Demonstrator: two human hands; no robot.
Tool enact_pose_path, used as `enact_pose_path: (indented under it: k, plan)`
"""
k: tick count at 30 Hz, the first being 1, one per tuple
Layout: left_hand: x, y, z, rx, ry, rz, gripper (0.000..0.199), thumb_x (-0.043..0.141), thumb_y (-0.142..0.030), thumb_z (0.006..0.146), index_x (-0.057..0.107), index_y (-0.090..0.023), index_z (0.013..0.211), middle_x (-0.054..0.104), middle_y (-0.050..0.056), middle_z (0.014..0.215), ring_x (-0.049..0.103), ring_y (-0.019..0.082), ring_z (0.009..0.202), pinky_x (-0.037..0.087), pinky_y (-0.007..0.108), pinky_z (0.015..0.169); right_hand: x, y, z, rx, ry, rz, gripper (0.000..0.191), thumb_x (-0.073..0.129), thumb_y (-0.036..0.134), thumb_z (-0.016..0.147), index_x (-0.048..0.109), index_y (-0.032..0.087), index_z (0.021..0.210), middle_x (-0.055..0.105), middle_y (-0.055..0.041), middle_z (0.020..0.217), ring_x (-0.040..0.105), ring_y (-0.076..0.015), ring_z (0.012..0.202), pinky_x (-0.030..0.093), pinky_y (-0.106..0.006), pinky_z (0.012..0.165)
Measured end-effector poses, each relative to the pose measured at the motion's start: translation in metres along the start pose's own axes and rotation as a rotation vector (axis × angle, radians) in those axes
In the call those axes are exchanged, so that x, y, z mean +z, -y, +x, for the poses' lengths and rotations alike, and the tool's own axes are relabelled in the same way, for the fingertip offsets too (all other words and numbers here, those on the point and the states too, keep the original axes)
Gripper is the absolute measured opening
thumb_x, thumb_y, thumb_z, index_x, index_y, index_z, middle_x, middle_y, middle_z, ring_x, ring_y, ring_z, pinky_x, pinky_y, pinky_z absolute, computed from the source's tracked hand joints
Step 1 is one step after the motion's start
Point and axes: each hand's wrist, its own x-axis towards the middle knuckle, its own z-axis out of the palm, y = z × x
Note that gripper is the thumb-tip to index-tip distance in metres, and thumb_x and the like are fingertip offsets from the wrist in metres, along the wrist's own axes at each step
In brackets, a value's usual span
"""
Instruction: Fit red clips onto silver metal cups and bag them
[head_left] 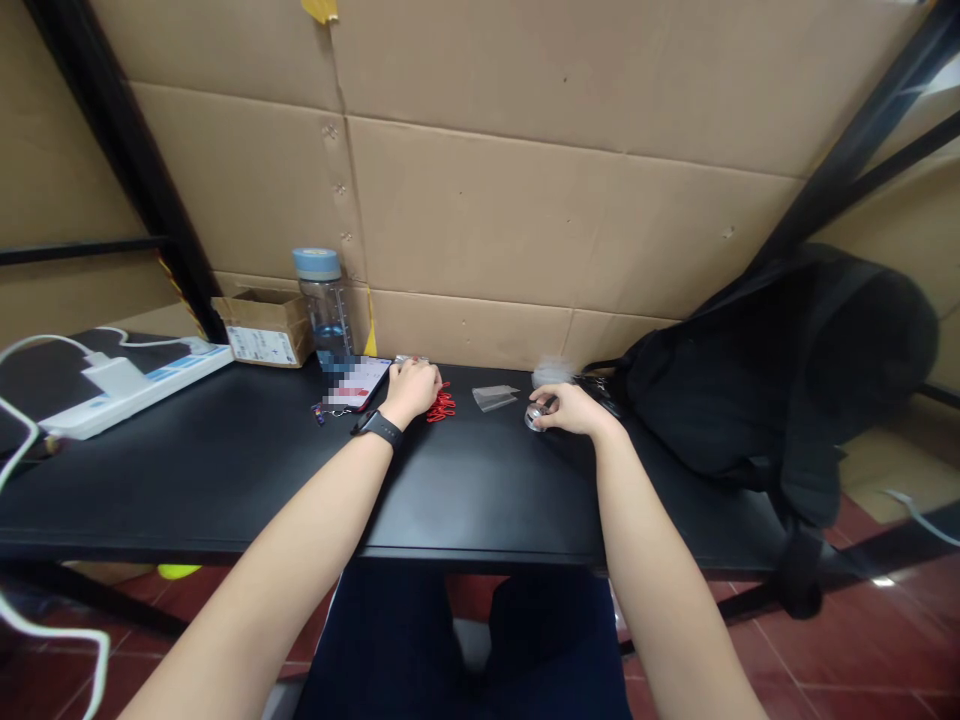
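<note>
My right hand (pixel 573 409) has its thumb and fingers closed round the edge of a small round silvery thing (pixel 535 417) with a dark mark on it, at the tabletop. Beside it lie folded clear plastic pieces (pixel 493 398). My left hand (pixel 415 390), with a black watch on the wrist, is curled at the back of the table. Its fingertips are mostly hidden, near a small shiny item (pixel 406 360) that I cannot make out. A bunch of red cords (pixel 442 403) lies against its right side. Left of that hand is a phone (pixel 362 382) with a lit screen.
A blue-lidded bottle (pixel 325 310) and an open cardboard box (pixel 268 328) stand at the back left. A white power strip (pixel 161 388) with cables lies far left. A black backpack (pixel 757 370) covers the right end. A blurred translucent round thing (pixel 550 373) is behind my right hand.
</note>
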Motion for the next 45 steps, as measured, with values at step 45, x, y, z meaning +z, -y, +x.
enact_pose_path:
  k: [45]
  plan:
    - [-0.048, -0.080, -0.025, 0.262, -0.323, -0.348, 0.012, 0.066, -0.029, 0.091, 0.077, -0.029, 0.094, 0.058, 0.005, 0.137, 0.049, 0.030, 0.128, 0.036, 0.045, 0.100, 0.038, 0.087, 0.003, -0.366, -0.400, 0.624, 0.047, 0.081, 0.033, 0.076, 0.064, 0.026, 0.119, 0.069, -0.0066, 0.121, 0.069, -0.0235, 0.106, 0.057, -0.033, 0.079]
